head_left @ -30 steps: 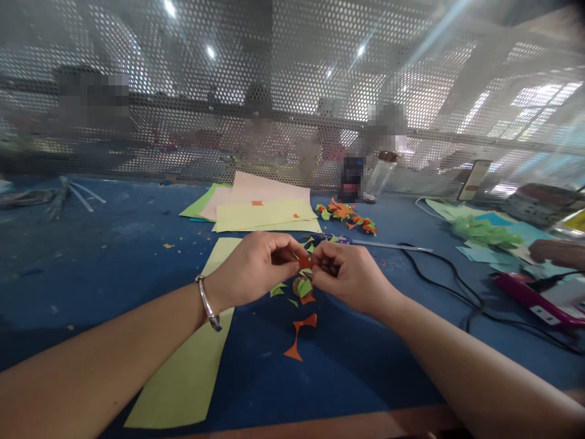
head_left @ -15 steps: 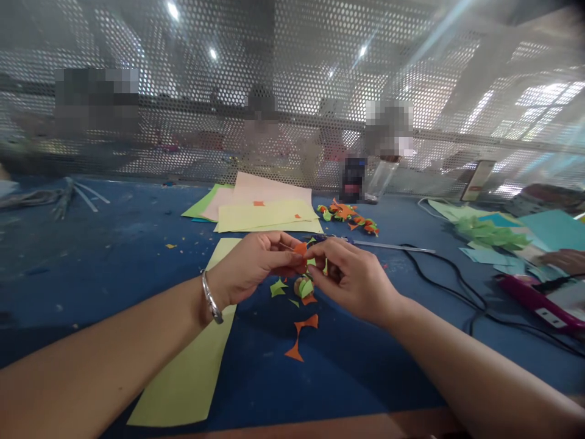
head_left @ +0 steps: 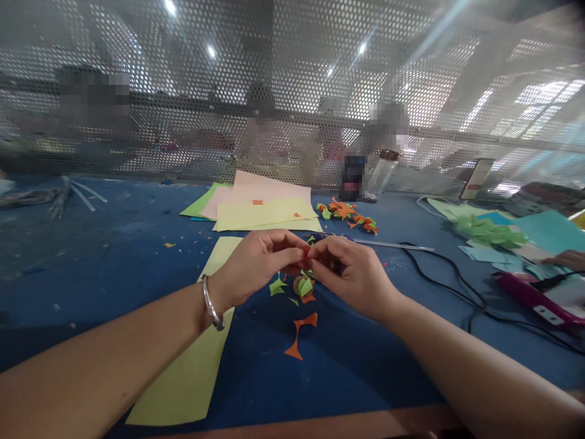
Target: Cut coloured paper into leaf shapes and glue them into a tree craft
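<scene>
A small piece of orange paper [head_left: 306, 256] is pinched between the fingertips of both hands, mostly covered by them. My left hand [head_left: 260, 265], with a silver bangle at the wrist, grips it from the left. From the right, my right hand [head_left: 354, 274] closes thumb and finger on the same piece. Just below the fingers sits a little round bundle with green paper [head_left: 304, 285] on it. A green paper scrap [head_left: 276, 285] lies to its left, and a cut orange scrap [head_left: 299, 334] lies nearer to me.
A yellow paper strip [head_left: 183, 378] runs under my left forearm. Behind stand stacked paper sheets [head_left: 269, 216], a cluster of orange-green paper pieces [head_left: 342, 210] and a glass bottle [head_left: 382, 177]. At right are a black cable [head_left: 452, 292], a purple power strip [head_left: 534, 299] and another person's hand [head_left: 569, 259].
My fingertips have drawn closer around the orange paper, so less of it shows. The thumb of my left hand has shifted slightly; the scraps on the table stay put.
</scene>
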{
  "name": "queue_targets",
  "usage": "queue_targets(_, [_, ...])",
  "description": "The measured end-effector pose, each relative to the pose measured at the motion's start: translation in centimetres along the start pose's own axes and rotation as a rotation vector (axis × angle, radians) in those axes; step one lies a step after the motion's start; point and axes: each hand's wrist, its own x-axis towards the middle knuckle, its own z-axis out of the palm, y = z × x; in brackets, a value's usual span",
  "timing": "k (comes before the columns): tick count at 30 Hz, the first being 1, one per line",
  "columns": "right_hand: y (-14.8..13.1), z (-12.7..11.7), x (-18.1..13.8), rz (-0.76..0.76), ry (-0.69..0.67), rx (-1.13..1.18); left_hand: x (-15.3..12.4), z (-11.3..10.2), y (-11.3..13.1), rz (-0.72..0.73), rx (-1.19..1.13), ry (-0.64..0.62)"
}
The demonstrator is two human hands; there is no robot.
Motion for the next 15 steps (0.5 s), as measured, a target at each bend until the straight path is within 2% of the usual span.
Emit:
queue_targets(3, [-0.02,0.13,-0.06,0.059,0.004,0.053,-0.07,-0.02,-0.15,0.057,0.036,-0.012])
queue_targets(8, [-0.22,0.13,-0.13,0.106,0.02,0.1,-0.18,-0.08,-0.34,0.043,-0.01,0.006])
queue_targets(15, [-0.27,0.02,0.08,0.145,0.067,0.127,-0.09,-0.06,-0.46,0.07,0.003,-0.034])
